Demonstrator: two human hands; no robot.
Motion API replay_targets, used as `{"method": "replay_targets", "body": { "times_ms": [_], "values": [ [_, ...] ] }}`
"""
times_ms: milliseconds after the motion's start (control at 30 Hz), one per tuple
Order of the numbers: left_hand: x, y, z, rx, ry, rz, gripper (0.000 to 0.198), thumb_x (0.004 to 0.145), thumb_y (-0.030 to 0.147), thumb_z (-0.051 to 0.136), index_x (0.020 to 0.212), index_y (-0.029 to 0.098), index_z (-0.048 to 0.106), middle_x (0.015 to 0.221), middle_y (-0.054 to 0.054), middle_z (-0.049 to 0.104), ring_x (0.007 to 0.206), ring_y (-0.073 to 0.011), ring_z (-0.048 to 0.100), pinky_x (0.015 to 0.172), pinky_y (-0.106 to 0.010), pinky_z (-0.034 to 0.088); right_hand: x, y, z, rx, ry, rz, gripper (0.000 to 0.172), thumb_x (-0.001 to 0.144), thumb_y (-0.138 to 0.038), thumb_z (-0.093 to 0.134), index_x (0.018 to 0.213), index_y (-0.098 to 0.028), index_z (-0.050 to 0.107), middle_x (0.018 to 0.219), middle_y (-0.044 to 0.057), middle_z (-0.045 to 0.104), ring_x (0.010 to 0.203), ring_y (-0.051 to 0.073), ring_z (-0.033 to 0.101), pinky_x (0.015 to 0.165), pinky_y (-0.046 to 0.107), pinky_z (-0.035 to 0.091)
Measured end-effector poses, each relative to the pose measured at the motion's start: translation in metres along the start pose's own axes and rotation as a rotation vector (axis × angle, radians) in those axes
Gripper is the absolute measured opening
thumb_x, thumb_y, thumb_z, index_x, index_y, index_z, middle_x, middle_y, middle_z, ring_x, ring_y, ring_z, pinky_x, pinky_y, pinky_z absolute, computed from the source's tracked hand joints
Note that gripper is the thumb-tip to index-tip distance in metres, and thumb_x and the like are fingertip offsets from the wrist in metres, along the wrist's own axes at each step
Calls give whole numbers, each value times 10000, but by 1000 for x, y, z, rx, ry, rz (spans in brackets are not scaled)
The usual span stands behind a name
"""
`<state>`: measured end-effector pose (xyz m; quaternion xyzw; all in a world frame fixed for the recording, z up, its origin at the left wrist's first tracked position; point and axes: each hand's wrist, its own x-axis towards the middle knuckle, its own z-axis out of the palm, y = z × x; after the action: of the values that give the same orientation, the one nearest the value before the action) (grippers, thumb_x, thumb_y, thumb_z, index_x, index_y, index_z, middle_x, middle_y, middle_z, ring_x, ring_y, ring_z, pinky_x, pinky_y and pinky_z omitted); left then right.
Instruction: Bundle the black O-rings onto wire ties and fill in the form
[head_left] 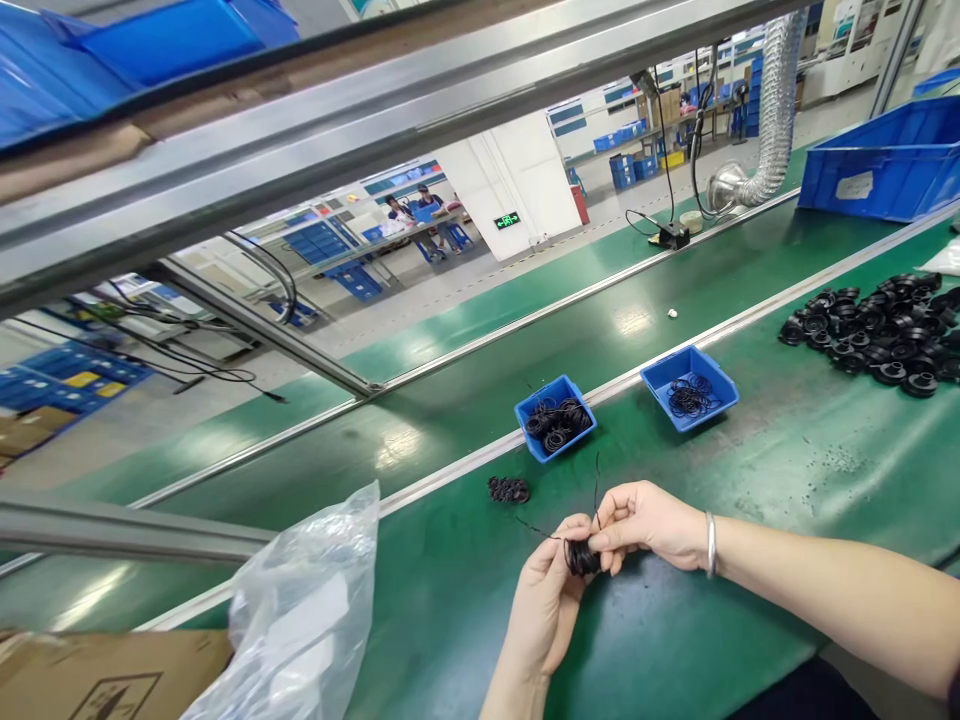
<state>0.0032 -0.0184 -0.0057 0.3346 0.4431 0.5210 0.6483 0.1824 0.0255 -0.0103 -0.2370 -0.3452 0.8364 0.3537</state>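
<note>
Black coil [581,557]: lay between both hands over the green bench [450,600] (clock centred here), wound in thin, dark loops, with loose ends jutting towards 10 and 12 o'clock.
Handling: looked light, pliable, slightly springy; seemed hard to break yet easy to tangle.
Best hold: seemed to be across the bundled loops, leaving both ends free.
Left hand [551,590]: pinched the coil's left side between thumb and fingers.
Right hand [637,525]: pressed thumb against fingertips at the coil's right edge, grasping loops or upright end, impossible to tell which.
Near blue bin [574,440]: stood near 12 o'clock, smooth plastic, heaped with black coils.
Second blue bin [709,412]: sat at 1 o'clock, holding looser loops.
Round black parts [885,330]: spread towards 2 o'clock, flanged, faintly glossy.
Clear bag [307,610]: sagged at 9 o'clock, thin, creased.
</note>
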Motion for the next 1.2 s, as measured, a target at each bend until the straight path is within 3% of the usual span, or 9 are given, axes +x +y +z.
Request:
{"method": "replay_targets", "body": {
  "times_ms": [200,367,467,700,867,1000,1200],
  "values": [
    [-4,7,2,-48,-44,-47,328,783,449,760,988,194,765,1034,-83,665,809,-189,636,793,-375,563,-1,-3,2,-45,-15,4,481,566,-419,914,781,-113,612,640,43,716,536,139,665,577,267,532],
    [-6,11,2,-55,-82,-72,231,760,398,793,796,174,752,1078,-64,639,862,-206,659,791,-371,580,-1,-3,1,-133,49,-43,433,532,-378,932,721,-109,650,660,6,694,536,91,592,537,223,464],
    [-7,10,1,-58,-116,-83,217,775,385,782,782,172,739,1077,-57,638,865,-221,680,789,-388,588,-2,-4,0,-150,41,-45,414,548,-373,926,723,-114,655,687,1,692,521,76,558,525,218,440],
    [-7,10,1,-62,-167,-129,304,876,395,672,1085,179,721,1023,-104,723,939,-288,702,880,-463,563,-2,-8,-3,-260,-7,-67,436,644,-477,859,751,-132,614,641,-18,642,535,89,566,531,222,468],
    [-7,12,3,-42,-223,-118,247,924,354,611,921,146,744,1057,-89,666,949,-256,665,887,-449,559,-1,-8,-4,-387,-39,-86,464,712,-566,778,768,-139,605,616,-4,637,545,114,595,498,221,474],
    [-8,12,4,-76,-216,-128,243,885,357,663,801,137,725,1050,-65,612,938,-248,642,905,-488,551,-3,-9,-4,-464,-31,-121,456,755,-584,734,806,-150,603,638,0,635,545,120,583,489,230,465],
    [-10,8,8,-170,-210,-180,285,891,331,654,690,131,675,1045,-92,638,979,-238,608,926,-535,538,-6,-16,-1,-707,24,-365,338,788,-487,750,706,-166,683,798,25,592,752,156,588,730,304,515]
  ]
}}
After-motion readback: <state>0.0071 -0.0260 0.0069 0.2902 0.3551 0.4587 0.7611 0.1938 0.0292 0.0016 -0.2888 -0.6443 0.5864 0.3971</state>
